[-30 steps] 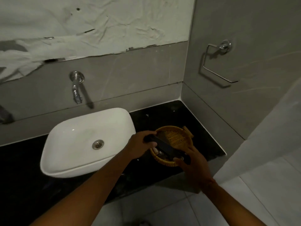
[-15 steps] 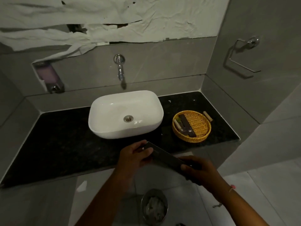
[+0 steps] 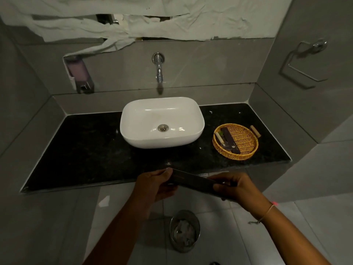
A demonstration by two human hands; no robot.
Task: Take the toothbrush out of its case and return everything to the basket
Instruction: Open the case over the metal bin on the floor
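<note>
I hold a long dark toothbrush case (image 3: pixel 193 181) level in front of the counter's front edge, one end in each hand. My left hand (image 3: pixel 154 185) pinches its left end and my right hand (image 3: pixel 232 186) grips its right end. The case looks closed; no toothbrush shows. A round woven basket (image 3: pixel 246 155) with small wooden handles sits on the black counter to the right of the sink. It holds a dark flat packet (image 3: pixel 230 141) and a small pale item (image 3: pixel 219 139).
A white basin (image 3: pixel 162 121) stands mid-counter under a wall tap (image 3: pixel 159 68). The black stone counter (image 3: pixel 86 150) extends left. A soap dispenser (image 3: pixel 81 74) hangs on the back wall, a towel ring (image 3: pixel 305 64) on the right wall. A metal bin (image 3: pixel 184 230) stands on the floor below my hands.
My hands lifted the case out of the basket and drew it back towards me. The view pulled away, so the whole counter and the floor bin now show.
</note>
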